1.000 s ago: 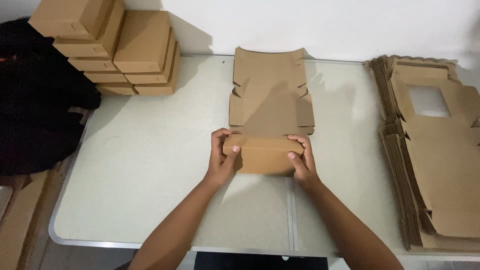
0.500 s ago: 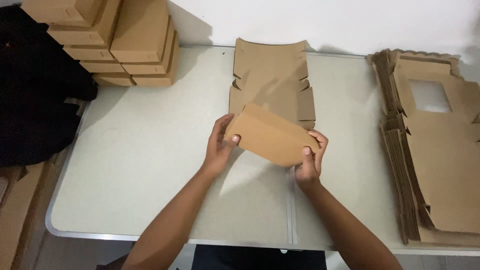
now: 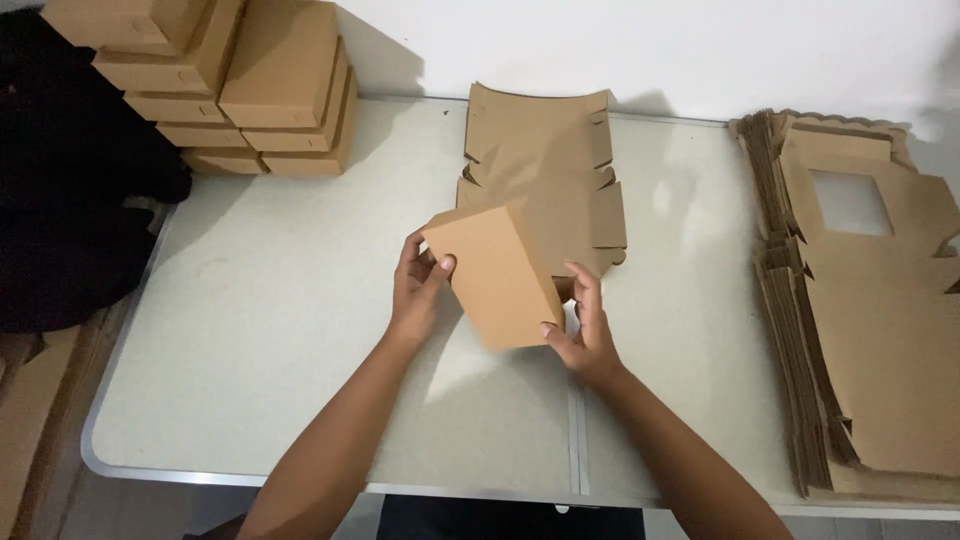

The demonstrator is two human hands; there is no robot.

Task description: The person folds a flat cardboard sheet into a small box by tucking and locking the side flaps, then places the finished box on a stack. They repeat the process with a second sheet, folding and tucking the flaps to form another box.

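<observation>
pale grey surface (image 3: 250, 330) against white wall, left hand (image 3: 418, 290) and right hand (image 3: 585, 330) each closed on tilted folded brown cardboard box (image 3: 495, 272), flat brown cardboard blank (image 3: 545, 165) behind

The worktop (image 3: 250, 330) lies bare to the left of the left hand (image 3: 418, 290), giving wide room out to its left edge. At the far left corner, stacked folded boxes (image 3: 240, 90) block the way. Beyond the hands, a flat box blank (image 3: 545, 165) covers the middle up to the wall. A bare strip lies between the right hand (image 3: 585, 330) and the pile of flat window-cut blanks (image 3: 870, 300), which fills the right edge.
</observation>
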